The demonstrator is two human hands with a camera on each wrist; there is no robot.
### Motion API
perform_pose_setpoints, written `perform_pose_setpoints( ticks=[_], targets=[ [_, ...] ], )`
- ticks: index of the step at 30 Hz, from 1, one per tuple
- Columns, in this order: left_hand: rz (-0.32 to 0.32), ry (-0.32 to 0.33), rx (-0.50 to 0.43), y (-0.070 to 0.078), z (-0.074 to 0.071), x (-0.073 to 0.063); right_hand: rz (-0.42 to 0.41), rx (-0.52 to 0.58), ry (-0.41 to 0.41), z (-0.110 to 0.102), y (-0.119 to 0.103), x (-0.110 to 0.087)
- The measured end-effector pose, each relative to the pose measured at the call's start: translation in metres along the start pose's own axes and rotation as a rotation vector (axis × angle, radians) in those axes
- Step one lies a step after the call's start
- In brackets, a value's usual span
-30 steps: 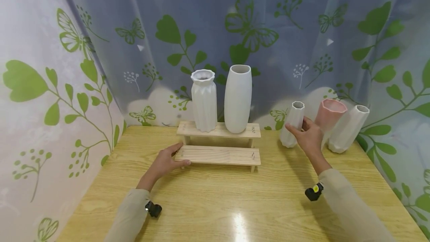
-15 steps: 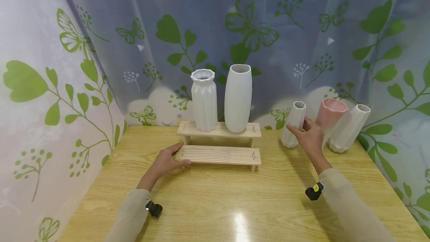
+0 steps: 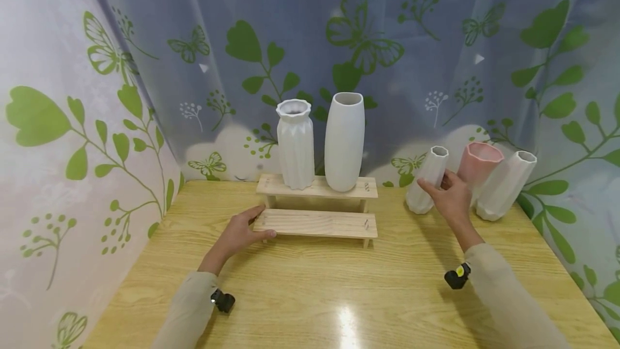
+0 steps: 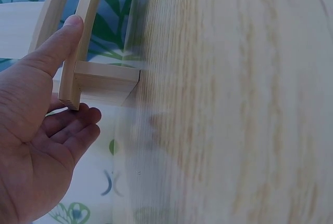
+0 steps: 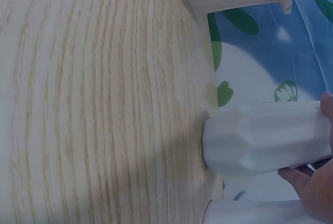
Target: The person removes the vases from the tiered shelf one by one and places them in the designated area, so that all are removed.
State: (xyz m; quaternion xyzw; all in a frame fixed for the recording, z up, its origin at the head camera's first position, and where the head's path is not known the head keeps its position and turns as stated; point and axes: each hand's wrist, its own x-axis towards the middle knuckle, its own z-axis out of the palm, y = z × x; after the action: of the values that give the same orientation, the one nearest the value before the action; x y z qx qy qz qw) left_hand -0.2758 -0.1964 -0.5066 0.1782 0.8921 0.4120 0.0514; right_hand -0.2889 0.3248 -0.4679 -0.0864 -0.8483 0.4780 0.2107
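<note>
Right hand [image 3: 451, 196] part-hides pink vase [image 3: 480, 161]; 2 sleeves [image 3: 508, 295] cropped

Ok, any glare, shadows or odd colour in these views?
Head view: white glare low on the table, shadow beside the right sleeve. Left wrist: table looks paler, colours cooler. Right wrist: likewise pale, with a soft shadow by the held white vase.
</note>
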Motion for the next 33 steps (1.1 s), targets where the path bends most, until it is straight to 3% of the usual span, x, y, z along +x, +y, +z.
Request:
perform_pose_setpoints(
  ticks=[8,14,33],
  targets=[
    [0.004,-0.001,-0.011,0.003,0.001,-0.001,-0.015,-0.01,-0.014,-0.004,0.001,-0.001],
    [-0.01,-0.008,-0.001,0.003,0.0,-0.001,-0.015,0.008,-0.07,-0.011,-0.001,-0.003],
    [-0.012,-0.021,0.001,0.001,-0.001,0.0,-0.055,-0.034,-0.119,-0.043,-0.02,-0.029]
  ],
)
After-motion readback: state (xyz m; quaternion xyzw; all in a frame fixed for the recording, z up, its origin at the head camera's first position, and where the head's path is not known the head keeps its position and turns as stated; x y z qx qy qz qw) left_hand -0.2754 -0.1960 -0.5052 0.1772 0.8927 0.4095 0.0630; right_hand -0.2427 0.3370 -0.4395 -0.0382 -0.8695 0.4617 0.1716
